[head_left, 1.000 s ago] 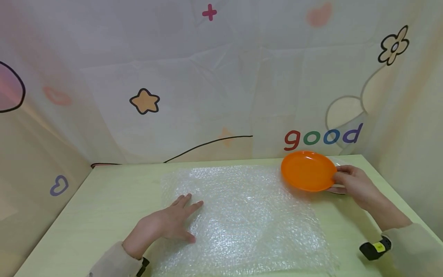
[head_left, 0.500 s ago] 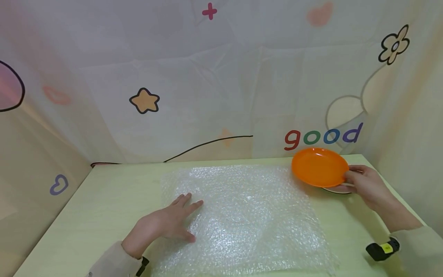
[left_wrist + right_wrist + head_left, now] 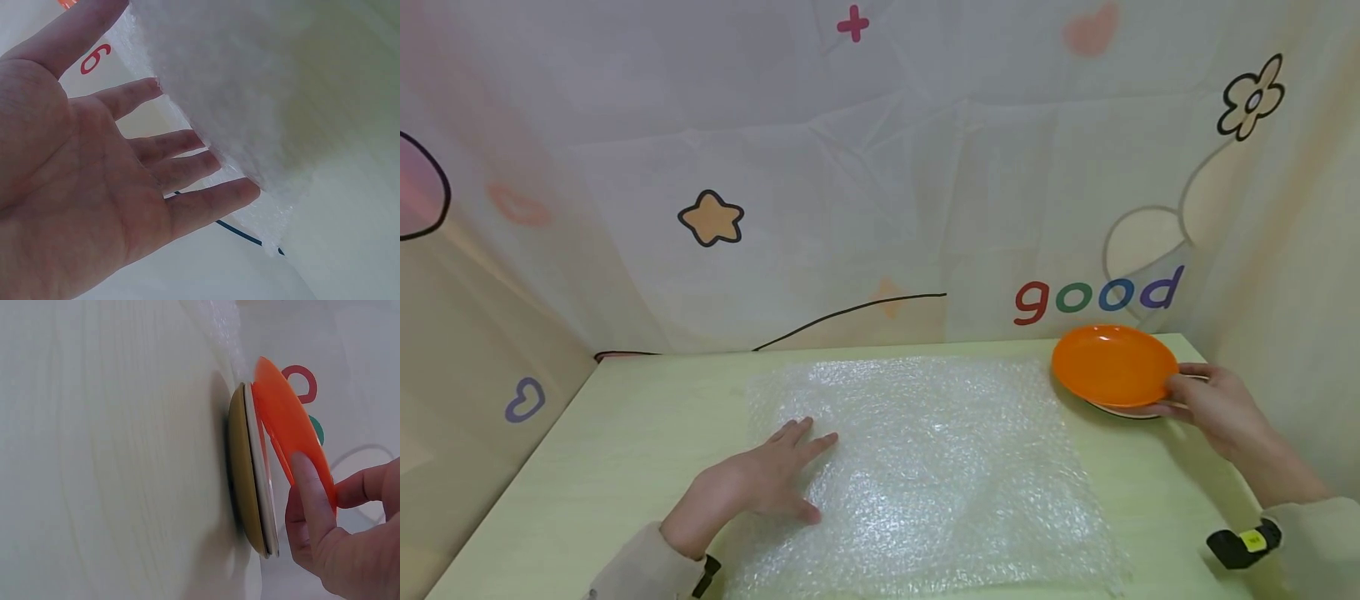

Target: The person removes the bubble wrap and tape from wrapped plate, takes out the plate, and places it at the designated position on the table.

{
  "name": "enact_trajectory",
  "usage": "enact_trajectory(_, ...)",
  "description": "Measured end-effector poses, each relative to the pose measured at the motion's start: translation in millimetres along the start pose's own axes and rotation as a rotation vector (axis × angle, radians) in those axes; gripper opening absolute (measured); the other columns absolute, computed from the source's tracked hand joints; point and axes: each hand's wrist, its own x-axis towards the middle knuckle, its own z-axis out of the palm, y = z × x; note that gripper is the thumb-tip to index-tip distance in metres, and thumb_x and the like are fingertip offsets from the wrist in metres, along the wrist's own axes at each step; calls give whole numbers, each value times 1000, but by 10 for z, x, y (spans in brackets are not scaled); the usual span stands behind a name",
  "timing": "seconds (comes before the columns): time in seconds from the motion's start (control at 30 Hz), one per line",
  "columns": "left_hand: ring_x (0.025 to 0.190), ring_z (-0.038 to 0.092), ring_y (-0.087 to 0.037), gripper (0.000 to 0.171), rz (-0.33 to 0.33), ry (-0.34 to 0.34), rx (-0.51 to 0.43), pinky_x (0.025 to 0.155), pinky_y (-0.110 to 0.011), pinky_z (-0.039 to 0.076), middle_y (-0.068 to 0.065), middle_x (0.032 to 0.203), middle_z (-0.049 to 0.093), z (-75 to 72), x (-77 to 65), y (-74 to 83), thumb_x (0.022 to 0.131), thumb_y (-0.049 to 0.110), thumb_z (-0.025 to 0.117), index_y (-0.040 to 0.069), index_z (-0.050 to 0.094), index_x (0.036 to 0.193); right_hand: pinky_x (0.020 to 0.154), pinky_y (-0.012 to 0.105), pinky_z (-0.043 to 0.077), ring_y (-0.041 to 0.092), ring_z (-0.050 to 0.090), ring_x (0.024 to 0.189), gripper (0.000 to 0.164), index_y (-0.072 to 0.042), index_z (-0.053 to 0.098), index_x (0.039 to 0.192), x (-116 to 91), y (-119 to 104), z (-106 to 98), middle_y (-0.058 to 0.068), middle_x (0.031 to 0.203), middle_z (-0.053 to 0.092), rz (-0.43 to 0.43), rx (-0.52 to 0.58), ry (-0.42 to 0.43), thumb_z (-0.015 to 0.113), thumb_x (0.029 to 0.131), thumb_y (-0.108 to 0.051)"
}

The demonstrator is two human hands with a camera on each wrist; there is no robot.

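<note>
An orange plate (image 3: 1112, 367) is tilted above a stack of paler plates (image 3: 247, 469) at the table's back right. My right hand (image 3: 1217, 408) pinches its right rim; in the right wrist view the thumb lies along the orange plate (image 3: 290, 419) while fingers curl behind it. In the head view the orange plate hides most of the stack. A sheet of bubble wrap (image 3: 940, 467) lies flat across the middle of the table. On its left edge rests my left hand (image 3: 760, 483), fingers spread, and the left wrist view shows the fingertips touching the wrap (image 3: 206, 94).
The pale green table (image 3: 625, 467) ends at a printed cloth backdrop (image 3: 850, 208), with more cloth on both sides. Black wrist cameras (image 3: 1243, 546) are strapped over the sleeves.
My right hand has carried the orange plate to the right, off the bubble wrap's corner and over the stack. The left hand stays where it was.
</note>
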Motion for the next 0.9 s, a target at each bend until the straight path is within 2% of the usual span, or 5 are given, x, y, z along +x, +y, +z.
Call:
enact_trajectory(0.13,152,16,-47,94,3,4,-2,112,-67,32,-27,166,15,5,3,-6,84,33,86,12,35,160,77,26,59,6,67,79,65,28,0,144,9,26,-39,18,110,52,2,3,5,41,105,-4)
enact_trajectory(0.33,152,16,-47,94,7,5,-6,112,-67,31,-27,166,15,7,7,-6,84,33,86,12,36,160,79,28,60,2,66,81,65,28,-1,145,25,61,-91,29,121,46,17,-29,5,39,107,-7)
enact_trajectory(0.57,152,15,-47,94,7,6,-13,113,-67,30,-27,166,15,17,10,-19,84,33,86,12,36,160,80,28,59,0,64,80,66,28,-2,145,31,69,-121,42,134,33,36,-36,1,37,107,-8)
enact_trajectory(0.9,151,15,-48,95,19,13,-24,113,-67,30,-29,165,15,9,7,-12,83,33,87,10,36,160,80,28,59,-4,63,78,62,29,1,145,2,34,-140,48,140,25,61,-72,11,35,108,-7)
